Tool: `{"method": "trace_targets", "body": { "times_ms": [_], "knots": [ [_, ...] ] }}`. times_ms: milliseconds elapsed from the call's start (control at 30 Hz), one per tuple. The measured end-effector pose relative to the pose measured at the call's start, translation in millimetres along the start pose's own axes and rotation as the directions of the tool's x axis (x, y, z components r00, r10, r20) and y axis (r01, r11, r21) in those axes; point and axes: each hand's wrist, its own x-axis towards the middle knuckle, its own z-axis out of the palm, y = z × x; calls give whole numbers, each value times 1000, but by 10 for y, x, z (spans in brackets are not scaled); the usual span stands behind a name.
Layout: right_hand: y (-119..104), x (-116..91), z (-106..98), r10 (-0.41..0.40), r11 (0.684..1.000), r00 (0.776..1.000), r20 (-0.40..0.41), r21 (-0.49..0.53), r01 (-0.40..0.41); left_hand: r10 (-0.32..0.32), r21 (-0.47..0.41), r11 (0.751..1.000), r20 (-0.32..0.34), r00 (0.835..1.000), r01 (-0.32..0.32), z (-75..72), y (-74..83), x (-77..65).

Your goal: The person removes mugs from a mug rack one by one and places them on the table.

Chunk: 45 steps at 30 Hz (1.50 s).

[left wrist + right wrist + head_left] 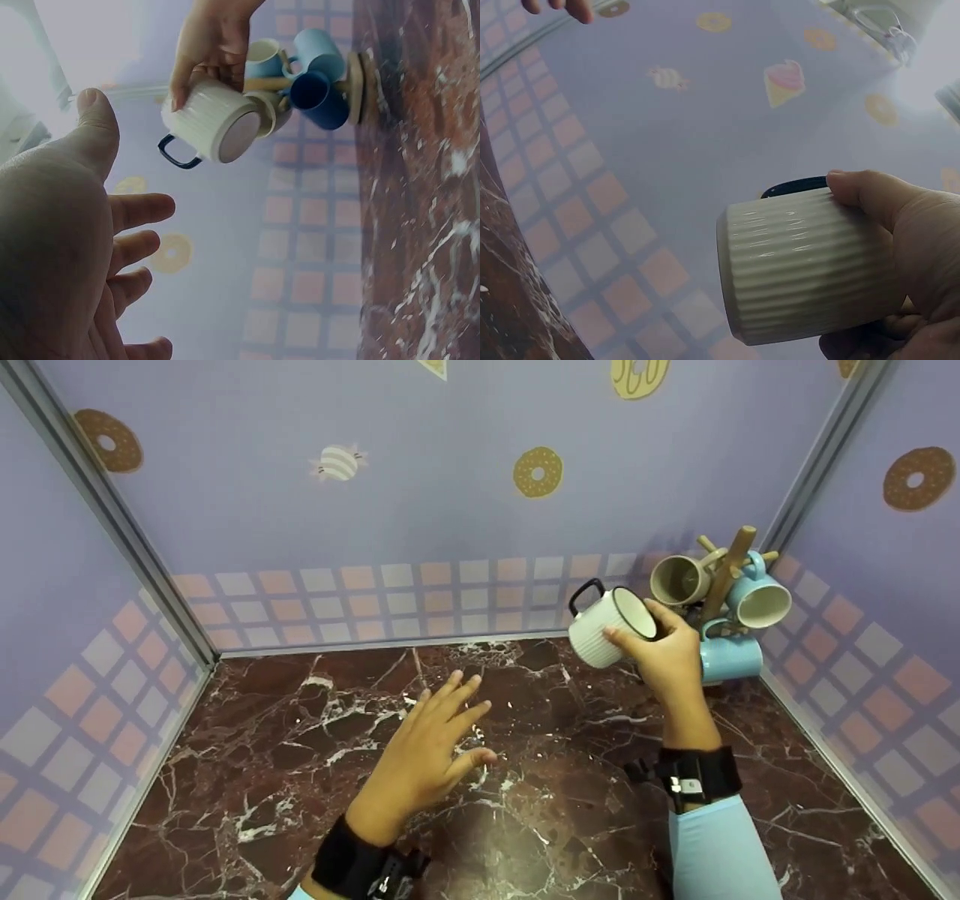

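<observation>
My right hand (670, 649) grips a white ribbed mug (598, 637) near its dark rim, thumb on one side and fingers on the other. The mug is held tilted above the counter, its black handle (586, 595) pointing away from the hand. In the right wrist view the ribbed side (802, 262) fills the lower middle. My left hand (427, 746) hovers over the counter with fingers spread and nothing in it; the left wrist view shows its palm (52, 225) beside the mug.
Right of the mug stands a wooden mug tree (726, 577) holding a beige mug (677, 580), a light blue mug (761, 598), another blue mug (731, 658) and a dark blue mug (319, 100). Patterned walls (450, 510) enclose the dark red marbled counter (570, 810).
</observation>
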Motion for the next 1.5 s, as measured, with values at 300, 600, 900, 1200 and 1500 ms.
{"method": "trace_targets", "body": {
  "times_ms": [300, 600, 900, 1200, 1500],
  "knots": [
    [-107, -231, 206, -110, 991, 981, 157, -57, 120, -74, -25, 997, -106, 992, 71, -144, -123, -3],
    [-186, -508, 451, -242, 927, 899, 366, -185, 325, -251, -231, 956, -341, 906, 178, -245, -155, 1],
    [-206, -625, 541, -305, 897, 791, 531, -119, 426, -297, -445, 886, -334, 894, 128, -272, -58, 13],
    [-242, -699, 595, -376, 853, 663, 648, -39, 521, -290, -549, 826, -213, 933, 131, -258, 69, 24],
    [-226, -725, 637, -372, 851, 630, 682, -19, 524, -268, -578, 799, -95, 959, 166, -247, 138, 0]
  ]
}}
